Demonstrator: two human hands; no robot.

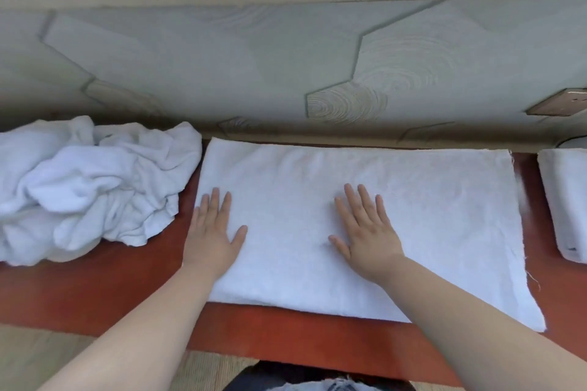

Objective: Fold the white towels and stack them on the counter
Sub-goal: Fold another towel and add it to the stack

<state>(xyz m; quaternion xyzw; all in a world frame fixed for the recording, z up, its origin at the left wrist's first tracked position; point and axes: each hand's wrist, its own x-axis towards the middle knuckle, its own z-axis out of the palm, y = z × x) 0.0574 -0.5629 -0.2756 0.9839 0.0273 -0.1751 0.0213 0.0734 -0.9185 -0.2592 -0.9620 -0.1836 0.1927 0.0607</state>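
A crumpled heap of white towels (89,187) lies at the left of the red counter (95,292). Beside it the left grip (211,232), a bare hand, presses palm-down, fingers straight, on the left edge of the spread towel (428,216). The right grip (365,238) lies equally flat and unclenched mid-towel. A folded towel (565,200) sits far right.

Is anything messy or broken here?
The flat towel in the middle has a frayed right edge, with loose threads sticking out near its front corner. On the left, a crumpled towel pile lies heaped on the counter, not yet folded. Nothing looks spilled.
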